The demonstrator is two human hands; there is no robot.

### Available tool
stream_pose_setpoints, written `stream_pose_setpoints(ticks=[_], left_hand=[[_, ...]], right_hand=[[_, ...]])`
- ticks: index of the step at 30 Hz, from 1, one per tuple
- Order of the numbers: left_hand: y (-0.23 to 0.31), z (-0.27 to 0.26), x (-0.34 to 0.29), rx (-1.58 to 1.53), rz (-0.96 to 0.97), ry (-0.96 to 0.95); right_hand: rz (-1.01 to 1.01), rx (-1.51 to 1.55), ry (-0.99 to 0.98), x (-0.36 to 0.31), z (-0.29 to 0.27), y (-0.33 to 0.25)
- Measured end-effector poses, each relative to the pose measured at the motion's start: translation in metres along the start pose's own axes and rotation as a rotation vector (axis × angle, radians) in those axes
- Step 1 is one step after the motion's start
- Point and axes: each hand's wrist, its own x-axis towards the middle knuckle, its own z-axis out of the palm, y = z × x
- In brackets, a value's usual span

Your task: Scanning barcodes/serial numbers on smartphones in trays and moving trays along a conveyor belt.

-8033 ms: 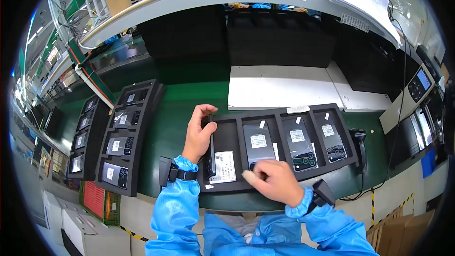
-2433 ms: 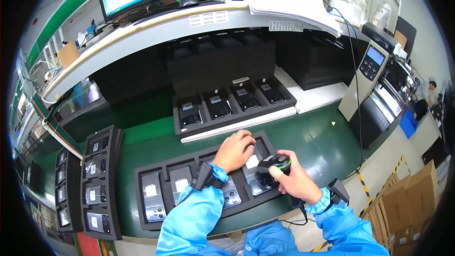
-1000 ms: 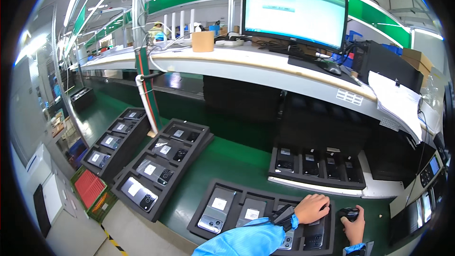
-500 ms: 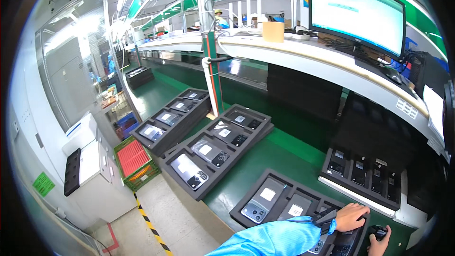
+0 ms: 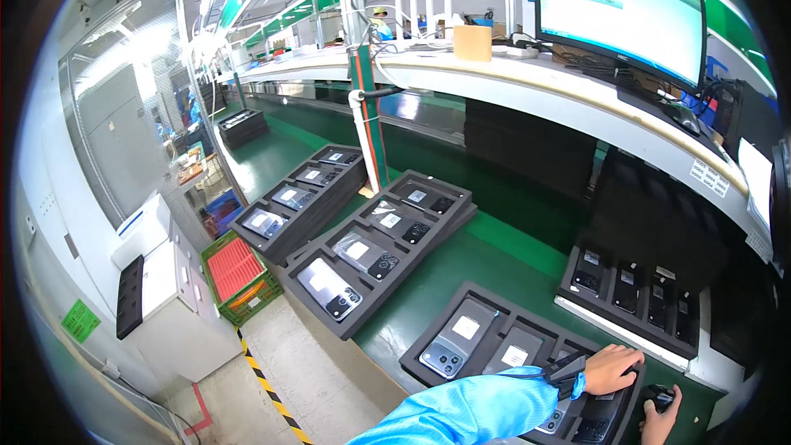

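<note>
A black foam tray [image 5: 504,313] with smartphones in its compartments lies on the green table at lower right. One smartphone [image 5: 458,336] in it shows a white label and a camera cluster. My left hand [image 5: 608,369], in a blue sleeve with a black wrist strap, reaches across the tray. Its fingers bend over the tray's right edge and close on it. Just outside that edge, my right hand [image 5: 659,427] is wrapped round a black rounded handheld device [image 5: 659,398]. Most of the right hand's palm is cut off by the picture's lower edge.
More foam trays of phones [image 5: 387,235] stand stacked left of centre, with another stack [image 5: 298,189] behind. A tray of dark phones [image 5: 630,297] sits at right under a white shelf [image 5: 527,82]. Above are a monitor [image 5: 620,12] and a green crate [image 5: 247,297] stands on the floor.
The view has shifted slightly. Both hands keep nearly the same places, the left at the tray's edge and the right round the black device.
</note>
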Motion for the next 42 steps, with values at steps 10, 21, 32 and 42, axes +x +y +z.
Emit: stream_pose_setpoints(ticks=[10, 21, 32, 42], left_hand=[[-0.002, -0.001, 0.0, 0.005, 0.007, -0.008], [-0.002, 0.0, 0.001, -0.027, 0.006, 0.009], [0.002, -0.013, 0.002, -0.117, -0.06, 0.008], [0.003, -0.025, 0.005, -0.113, -0.068, -0.056]], right_hand=[[0.043, 0.03, 0.001, -0.001, 0.002, -0.001], [0.03, 0.042, 0.003, 0.001, 0.001, 0.002], [-0.047, 0.136, 0.37, -0.003, 0.004, -0.002], [0.286, 1.16, 1.021, 0.091, -0.192, 0.094]])
